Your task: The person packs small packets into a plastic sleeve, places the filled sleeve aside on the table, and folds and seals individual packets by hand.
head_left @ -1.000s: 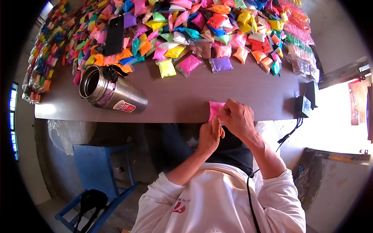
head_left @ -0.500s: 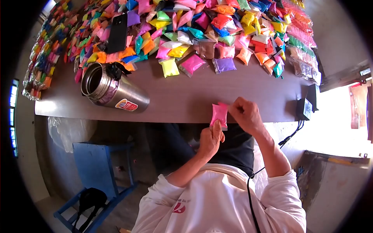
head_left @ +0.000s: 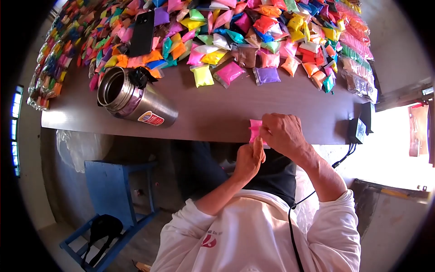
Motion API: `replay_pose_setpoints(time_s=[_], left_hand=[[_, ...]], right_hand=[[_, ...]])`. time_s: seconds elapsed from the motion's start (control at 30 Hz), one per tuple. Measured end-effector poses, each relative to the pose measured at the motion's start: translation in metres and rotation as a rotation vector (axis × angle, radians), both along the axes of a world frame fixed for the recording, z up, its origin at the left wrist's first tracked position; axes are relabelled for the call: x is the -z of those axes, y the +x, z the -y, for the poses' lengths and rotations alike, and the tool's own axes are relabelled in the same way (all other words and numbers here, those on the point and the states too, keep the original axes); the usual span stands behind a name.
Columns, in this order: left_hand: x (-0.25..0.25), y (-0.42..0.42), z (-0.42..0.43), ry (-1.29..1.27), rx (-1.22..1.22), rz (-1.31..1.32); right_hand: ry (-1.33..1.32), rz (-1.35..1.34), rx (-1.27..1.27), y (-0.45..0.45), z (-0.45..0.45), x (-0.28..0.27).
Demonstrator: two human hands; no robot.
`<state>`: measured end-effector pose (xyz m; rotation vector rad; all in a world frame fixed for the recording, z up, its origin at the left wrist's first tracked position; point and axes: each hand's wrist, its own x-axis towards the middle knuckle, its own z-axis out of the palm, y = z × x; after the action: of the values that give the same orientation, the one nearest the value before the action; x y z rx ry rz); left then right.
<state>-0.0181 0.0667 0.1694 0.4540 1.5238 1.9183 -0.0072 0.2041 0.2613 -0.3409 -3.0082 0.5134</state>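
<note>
A small pink packet (head_left: 255, 128) is held upright at the table's front edge. My left hand (head_left: 249, 158) pinches its lower end, thumb on top. My right hand (head_left: 283, 132) is closed at the packet's right side and covers part of it; whether its fingertips grip the packet is hidden. Beyond my hands lie a yellow packet (head_left: 202, 75), a magenta packet (head_left: 229, 73) and a purple packet (head_left: 267, 75), in front of a large heap of coloured packets (head_left: 217, 42).
An open steel flask (head_left: 152, 107) lies tilted on the table (head_left: 217, 106) at the left. A black phone (head_left: 142, 34) rests on the heap. Black adapters (head_left: 357, 130) with cables sit at the right edge. A blue chair (head_left: 106, 190) holding a black bag (head_left: 105, 229) stands lower left.
My right hand moved away from the packet, then came back to its right side. My left hand kept its pinch. The view has shifted slightly.
</note>
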Motion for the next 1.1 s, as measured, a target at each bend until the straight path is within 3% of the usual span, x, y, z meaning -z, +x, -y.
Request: replay_pose_setpoints(time_s=[0.27, 0.53, 0.63, 0.7, 0.73, 0.8, 0.93, 1.1], left_hand=[[0.007, -0.001, -0.002, -0.127, 0.004, -0.180], [0.006, -0.001, -0.006, -0.143, -0.026, -0.149], [0.009, 0.005, 0.000, -0.185, -0.024, -0.137], [0.010, 0.006, 0.001, -0.218, -0.023, -0.125], [0.010, 0.009, 0.002, -0.182, -0.038, -0.080], [0.010, 0.010, 0.000, -0.107, -0.064, 0.003], [0.006, 0.008, -0.003, -0.051, -0.024, 0.022], [0.003, 0.006, -0.001, -0.019, 0.018, 0.033]], right_hand=[[0.037, -0.047, 0.059, -0.005, 0.003, 0.008], [-0.068, -0.117, 0.124, -0.003, -0.005, 0.022], [-0.044, -0.322, 0.278, 0.008, -0.020, 0.037], [-0.331, -0.224, 0.398, 0.024, -0.030, 0.028], [-0.333, -0.220, 0.404, 0.030, -0.027, 0.026], [-0.421, -0.239, 0.310, 0.044, -0.020, 0.026], [-0.275, -0.319, 0.081, 0.046, -0.010, 0.039], [-0.206, -0.296, 0.062, 0.036, -0.013, 0.039]])
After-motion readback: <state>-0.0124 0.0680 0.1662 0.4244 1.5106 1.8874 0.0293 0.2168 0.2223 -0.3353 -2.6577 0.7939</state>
